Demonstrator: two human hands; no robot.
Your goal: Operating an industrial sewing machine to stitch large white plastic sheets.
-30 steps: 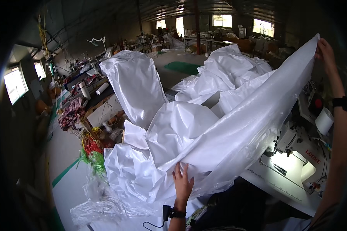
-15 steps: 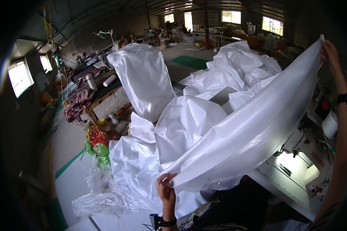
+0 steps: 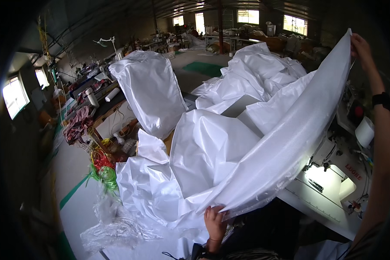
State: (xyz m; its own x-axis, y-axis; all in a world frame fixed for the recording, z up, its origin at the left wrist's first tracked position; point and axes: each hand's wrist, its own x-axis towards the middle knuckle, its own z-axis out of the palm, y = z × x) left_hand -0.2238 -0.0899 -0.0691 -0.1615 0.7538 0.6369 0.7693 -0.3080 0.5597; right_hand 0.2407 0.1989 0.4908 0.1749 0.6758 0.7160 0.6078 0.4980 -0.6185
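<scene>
**A big white sheet [image 3: 286, 130] is slanting up between two hands**

The left hand [image 3: 215, 222] is bending its fingers over the low edge and looks to be pinching it. The right hand [image 3: 361, 48] is reaching up high, and its fingers are squeezing the top corner. The sheet is sagging between them beside the sewing machine [image 3: 346, 164]; I cannot tell if they are touching. Crumpled white pieces [image 3: 216, 145] are lying behind it, and it is hard to see where each one is ending.

The right hand is gripping only a small tip, so a hard tug could make it slip. The saggy side is hanging near the machine, so a swing could make it snag on the metal parts. If folds are sticking together, pulling the sheet could drag the other pieces too.
</scene>
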